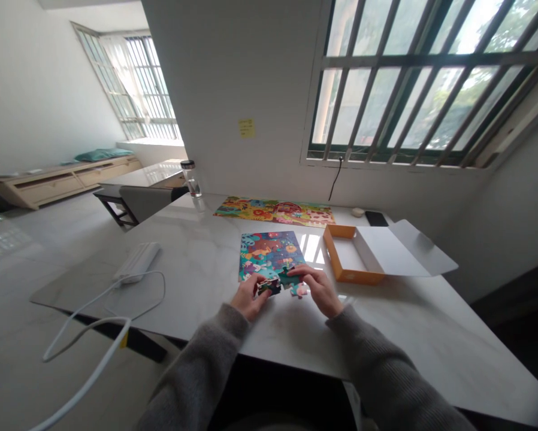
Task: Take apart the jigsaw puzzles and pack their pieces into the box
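A partly assembled jigsaw puzzle (271, 248) in purple, teal and orange lies on the white table in front of me. At its near edge my left hand (251, 298) pinches a dark puzzle piece (271, 287), perhaps more than one. My right hand (320, 290) has its fingers on a dark green puzzle piece (287, 275) at the lower right of the puzzle, beside the left hand's piece. Just under the right fingers, a teal and pink puzzle piece (299, 290) rests on the table. Whether the two held pieces touch is unclear.
A long, colourful finished puzzle (275, 211) lies by the wall. On the right stands an open orange box (359, 275) with its white lid folded out, and a black phone (376, 219) behind it. A power strip (137, 262) with a white cable lies left; a bottle (191, 178) stands behind.
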The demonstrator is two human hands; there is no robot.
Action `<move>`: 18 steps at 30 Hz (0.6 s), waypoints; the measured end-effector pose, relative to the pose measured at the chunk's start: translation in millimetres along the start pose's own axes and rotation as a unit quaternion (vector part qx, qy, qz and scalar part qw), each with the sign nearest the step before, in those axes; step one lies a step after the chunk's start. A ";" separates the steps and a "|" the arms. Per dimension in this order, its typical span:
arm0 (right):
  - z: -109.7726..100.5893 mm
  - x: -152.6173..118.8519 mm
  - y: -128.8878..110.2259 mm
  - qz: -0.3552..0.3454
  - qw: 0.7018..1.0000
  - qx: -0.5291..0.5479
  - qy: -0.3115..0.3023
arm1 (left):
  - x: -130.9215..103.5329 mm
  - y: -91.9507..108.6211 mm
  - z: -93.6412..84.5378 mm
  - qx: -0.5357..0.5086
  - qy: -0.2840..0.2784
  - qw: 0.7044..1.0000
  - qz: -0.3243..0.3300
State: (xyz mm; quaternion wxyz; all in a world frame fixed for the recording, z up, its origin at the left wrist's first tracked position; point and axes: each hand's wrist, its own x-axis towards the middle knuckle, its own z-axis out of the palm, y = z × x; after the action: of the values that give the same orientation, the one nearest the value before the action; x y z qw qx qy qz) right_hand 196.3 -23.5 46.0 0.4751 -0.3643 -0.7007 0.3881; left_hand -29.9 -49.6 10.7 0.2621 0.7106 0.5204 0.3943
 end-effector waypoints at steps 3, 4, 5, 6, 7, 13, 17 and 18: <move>2.3 -6.3 1.6 0.002 1.000 0.001 0.009 | 6.8 5.6 11.5 -0.039 -0.051 0.998 0.014; 4.8 -8.4 3.5 -0.005 1.000 -0.010 0.007 | 8.5 6.5 14.1 -0.051 -0.066 0.996 0.019; 7.4 -10.5 5.7 -0.017 0.999 -0.030 0.004 | 9.8 6.9 15.9 -0.063 -0.077 0.995 0.022; 9.8 -12.5 7.9 -0.034 0.998 -0.057 0.000 | 10.6 6.9 17.0 -0.074 -0.085 0.993 0.023; 11.5 -14.4 10.0 -0.051 0.995 -0.089 -0.003 | 10.9 6.6 17.3 -0.084 -0.090 0.992 0.023; 12.9 -21.2 16.2 -0.101 0.977 -0.183 -0.038 | 9.4 3.9 13.7 -0.098 -0.102 0.990 0.018; 18.7 -25.2 17.0 -0.100 0.972 -0.207 -0.045 | 9.1 4.0 11.9 -0.117 -0.112 0.987 0.011; 20.7 -26.1 16.7 -0.093 0.972 -0.213 -0.044 | 9.2 4.2 11.6 -0.118 -0.114 0.986 0.012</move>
State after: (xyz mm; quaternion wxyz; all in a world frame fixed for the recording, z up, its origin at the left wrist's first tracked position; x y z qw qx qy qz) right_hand 186.4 -43.4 16.0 0.3894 -0.3728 -0.8182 0.1997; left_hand -16.7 -41.8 10.2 0.3967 0.7211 0.4290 0.3724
